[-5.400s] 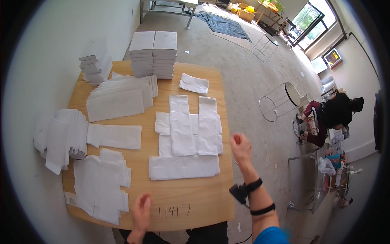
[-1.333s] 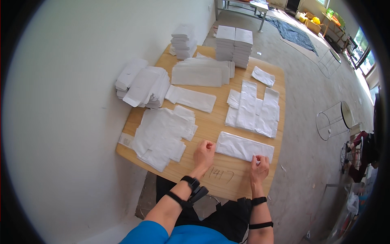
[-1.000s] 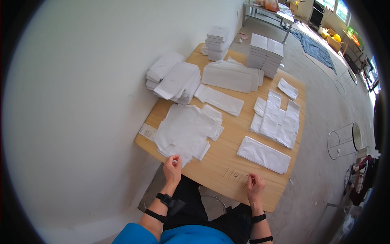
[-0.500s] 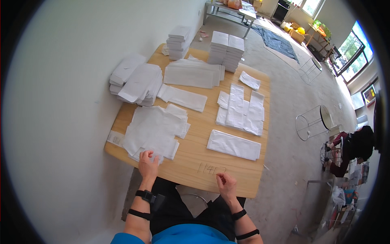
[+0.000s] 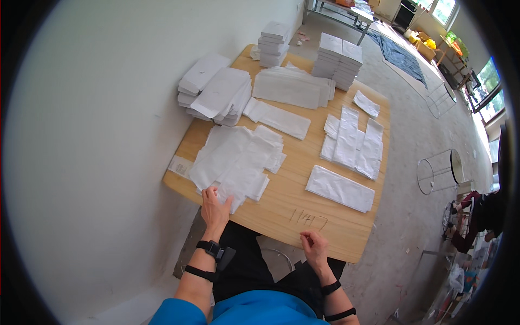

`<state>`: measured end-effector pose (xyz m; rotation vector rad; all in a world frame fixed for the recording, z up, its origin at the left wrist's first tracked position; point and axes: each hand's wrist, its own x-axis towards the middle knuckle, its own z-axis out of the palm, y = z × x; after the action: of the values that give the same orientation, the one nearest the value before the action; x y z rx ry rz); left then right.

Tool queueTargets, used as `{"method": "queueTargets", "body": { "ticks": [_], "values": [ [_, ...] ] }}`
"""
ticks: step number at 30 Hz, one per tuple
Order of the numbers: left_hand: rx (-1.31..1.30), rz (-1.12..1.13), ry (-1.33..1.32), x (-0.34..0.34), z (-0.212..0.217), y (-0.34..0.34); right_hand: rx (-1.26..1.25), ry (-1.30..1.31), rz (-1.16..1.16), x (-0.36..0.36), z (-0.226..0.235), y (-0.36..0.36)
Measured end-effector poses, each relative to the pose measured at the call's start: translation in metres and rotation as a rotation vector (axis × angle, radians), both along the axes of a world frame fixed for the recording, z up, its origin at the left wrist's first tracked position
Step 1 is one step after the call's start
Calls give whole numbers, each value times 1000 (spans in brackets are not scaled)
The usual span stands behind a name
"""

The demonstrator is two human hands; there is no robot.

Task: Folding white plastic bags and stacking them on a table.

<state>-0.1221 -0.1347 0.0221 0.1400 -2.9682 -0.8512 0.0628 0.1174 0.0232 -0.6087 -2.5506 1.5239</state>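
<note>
A loose pile of thin white sheets, which look like flat bags, lies on the near left of the wooden table. My left hand rests at the pile's near edge, thumb and fingers apart, touching the lowest sheet. At the table's front edge, right of centre, is my right hand; its fingers are curled together and nothing shows in them. Beyond it lies a long folded white bundle. Farther back sit several overlapping folded white pieces and a small one.
White packets are heaped at the table's left edge beside the wall. Two tall stacks, one left and one right, stand at the back. Long white sheets lie between. Right of the table, a wire-legged stool stands near a seated person.
The view has turned, so the table appears farther right. A sheet at the pile's near edge has shifted and now hangs toward me beside my left hand. My right hand remains curled.
</note>
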Motion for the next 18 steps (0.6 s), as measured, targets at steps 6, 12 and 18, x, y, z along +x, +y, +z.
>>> {"method": "queueTargets", "body": {
  "ticks": [6,12,18],
  "values": [
    [-79,26,-82,-10,-9,-12,-25,-1,37,0,2,-6],
    [-118,-26,-165,-23,-7,-18,-4,-1,59,-3,3,-9],
    [-150,-57,-250,-31,-5,-18,6,-3,60,-4,3,-12]
  ]
}}
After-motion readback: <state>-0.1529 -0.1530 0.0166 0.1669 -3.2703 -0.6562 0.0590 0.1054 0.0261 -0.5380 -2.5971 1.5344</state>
